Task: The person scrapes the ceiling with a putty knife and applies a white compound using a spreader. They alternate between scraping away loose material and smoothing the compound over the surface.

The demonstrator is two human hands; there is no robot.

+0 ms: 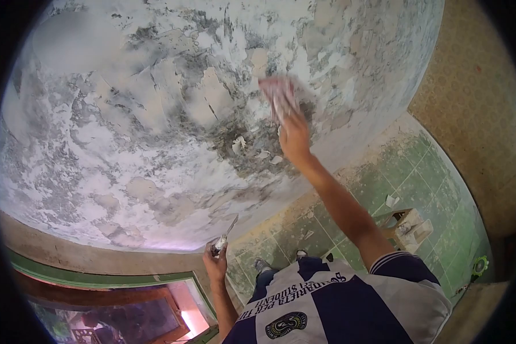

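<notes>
My right hand [295, 137] is raised on an outstretched arm, with its fingers closed round a reddish-white cloth [281, 96]. The cloth is blurred by motion and lies at the surface of a wall [172, 137] with peeling paint and dark, mould-like stains. Lower down, my left hand [215, 265] grips a putty knife [231, 225] by its handle, the thin blade tilted up in front of the wall. Loose flakes of paint [239, 144] curl from the dark patch below and left of the cloth.
Green floor tiles [378, 182], dusty with debris, run along the wall's base. A box-like container [407, 228] stands on them beside my right arm. At lower left is a green-framed opening [114, 281]. A brown patterned surface [464, 86] lies at far right.
</notes>
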